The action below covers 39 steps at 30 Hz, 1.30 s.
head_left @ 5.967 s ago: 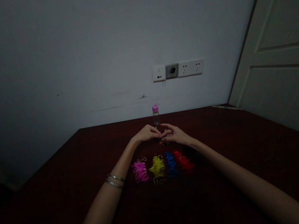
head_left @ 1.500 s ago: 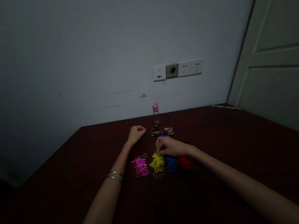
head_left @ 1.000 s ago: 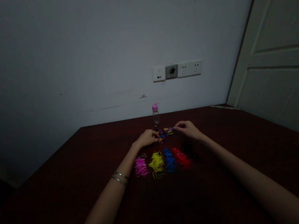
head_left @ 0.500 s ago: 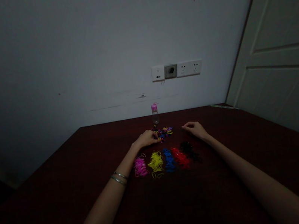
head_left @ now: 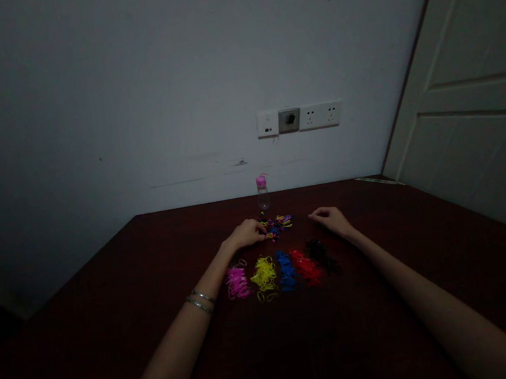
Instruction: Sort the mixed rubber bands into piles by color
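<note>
My left hand (head_left: pixel 248 234) is at the left edge of a mixed pile of small coloured rubber bands (head_left: pixel 278 225). Its fingers are curled, with the fingertips against the bands; what lies between them is hidden. To the right of that pile, apart from it, my right hand (head_left: pixel 329 219) has thumb and finger pinched together; anything in the pinch is too small to make out. Nearer to me lie sorted heaps of bands: pink (head_left: pixel 238 283), yellow (head_left: pixel 264 274), blue (head_left: pixel 286 272), red (head_left: pixel 307 268) and black (head_left: pixel 319 252).
A small clear bottle with a pink top (head_left: pixel 262 193) stands behind the mixed pile. The dark red table (head_left: pixel 279 352) meets a pale wall (head_left: pixel 146 91) bearing sockets (head_left: pixel 318 116). A white panelled door (head_left: pixel 473 97) is on the right. The light is dim.
My left fingertips have shifted very slightly at the pile's edge. My right hand and the sorted heaps look the same.
</note>
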Motion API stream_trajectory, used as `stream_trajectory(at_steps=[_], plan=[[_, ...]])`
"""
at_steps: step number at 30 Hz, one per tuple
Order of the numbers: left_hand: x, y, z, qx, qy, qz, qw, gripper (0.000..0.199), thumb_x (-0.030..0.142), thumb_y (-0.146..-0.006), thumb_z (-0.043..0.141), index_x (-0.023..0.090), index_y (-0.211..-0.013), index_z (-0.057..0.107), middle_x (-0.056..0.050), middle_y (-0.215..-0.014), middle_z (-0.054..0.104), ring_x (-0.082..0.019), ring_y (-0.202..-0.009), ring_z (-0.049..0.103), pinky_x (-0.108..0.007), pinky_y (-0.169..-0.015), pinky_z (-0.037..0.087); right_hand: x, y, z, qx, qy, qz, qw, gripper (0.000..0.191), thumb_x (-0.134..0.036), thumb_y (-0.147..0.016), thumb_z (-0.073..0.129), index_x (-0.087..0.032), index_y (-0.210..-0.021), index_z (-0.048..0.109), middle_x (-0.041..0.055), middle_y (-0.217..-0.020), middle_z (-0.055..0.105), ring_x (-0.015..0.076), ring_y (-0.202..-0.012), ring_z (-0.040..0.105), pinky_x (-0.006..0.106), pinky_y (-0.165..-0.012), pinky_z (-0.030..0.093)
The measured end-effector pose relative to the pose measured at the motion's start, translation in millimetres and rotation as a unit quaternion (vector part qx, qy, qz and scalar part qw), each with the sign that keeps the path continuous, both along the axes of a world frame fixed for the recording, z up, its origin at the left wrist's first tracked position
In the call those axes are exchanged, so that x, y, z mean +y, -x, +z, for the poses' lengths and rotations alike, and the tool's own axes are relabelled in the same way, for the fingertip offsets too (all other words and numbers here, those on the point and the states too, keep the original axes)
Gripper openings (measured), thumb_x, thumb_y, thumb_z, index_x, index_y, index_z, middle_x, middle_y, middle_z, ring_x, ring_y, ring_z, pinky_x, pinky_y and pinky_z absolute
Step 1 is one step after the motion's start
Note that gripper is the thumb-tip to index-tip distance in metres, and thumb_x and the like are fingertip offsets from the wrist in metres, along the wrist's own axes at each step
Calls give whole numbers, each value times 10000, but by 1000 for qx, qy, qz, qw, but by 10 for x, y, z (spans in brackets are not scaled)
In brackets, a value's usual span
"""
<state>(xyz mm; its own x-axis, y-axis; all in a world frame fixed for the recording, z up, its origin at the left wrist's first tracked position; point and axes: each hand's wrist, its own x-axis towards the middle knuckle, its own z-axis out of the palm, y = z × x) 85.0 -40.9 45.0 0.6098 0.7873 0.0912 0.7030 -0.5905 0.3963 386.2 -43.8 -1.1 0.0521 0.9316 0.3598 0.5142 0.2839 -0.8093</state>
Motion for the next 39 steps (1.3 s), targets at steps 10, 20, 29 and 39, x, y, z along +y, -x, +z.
stream_trajectory(at_steps=[10,20,29,39], plan=[[113,38,-102,5,-11,-1,1000,220,214,-695,580,143,-841,729,-27,-733,672,-115,-630,544,-196,-609,376,28,-18,-30,-3,-2,-3,1000,364,-511,-624,615,-157,-674,682,59,-711,679,193,-681,594,289,-656,431],[92,24,-91,-4,-2,22,1000,183,188,-682,576,146,-781,723,-24,-703,664,-116,-630,553,-195,-610,388,36,-22,-51,-6,2,-8,1000,361,-510,-625,615,-157,-663,680,57,-688,676,194,-657,592,293,-638,430],[41,-19,-75,1,-11,34,999,178,199,-694,579,143,-786,722,-37,-732,673,-124,-657,563,-197,-619,390,-3,1,-8,-25,1,-8,1000,319,-476,-635,601,-169,-664,681,64,-722,691,212,-718,613,298,-672,440],[44,0,-72,-3,-11,37,999,190,158,-678,548,137,-757,719,-30,-699,662,-112,-626,545,-188,-614,391,-18,14,-17,-30,0,-12,999,306,-471,-641,597,-177,-657,677,57,-723,694,214,-719,614,299,-671,430]])
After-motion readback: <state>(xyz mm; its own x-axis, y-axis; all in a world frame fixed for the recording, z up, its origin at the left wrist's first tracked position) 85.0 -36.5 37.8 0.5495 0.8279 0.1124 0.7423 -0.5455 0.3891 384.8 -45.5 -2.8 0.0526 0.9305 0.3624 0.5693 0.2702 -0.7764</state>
